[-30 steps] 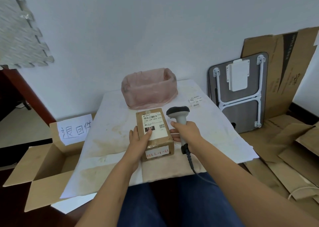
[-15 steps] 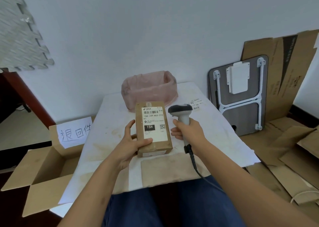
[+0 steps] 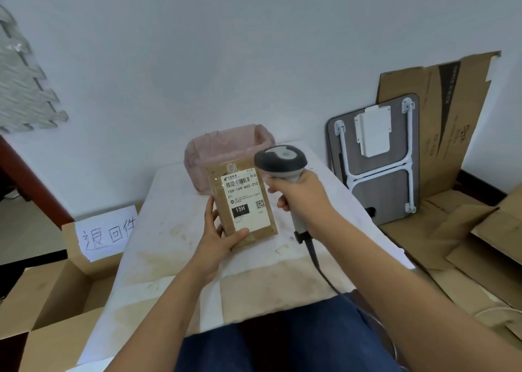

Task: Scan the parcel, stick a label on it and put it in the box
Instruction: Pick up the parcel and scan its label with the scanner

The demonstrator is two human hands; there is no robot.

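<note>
Against a plain white wall, above the paper-covered table (image 3: 175,230), the left hand (image 3: 219,240) holds the flat brown cardboard parcel (image 3: 244,202) tilted up by its lower edge, the grip firm; it looks light and stiff. Just beside the parcel, the right hand (image 3: 299,193) grips the grey handheld scanner (image 3: 281,163).

The scanner (image 3: 281,161) handle is hidden within the right hand (image 3: 302,193). The cardboard box (image 3: 56,301) is cut off at the left edge. Small print on the parcel (image 3: 243,204) label cannot be read.
</note>
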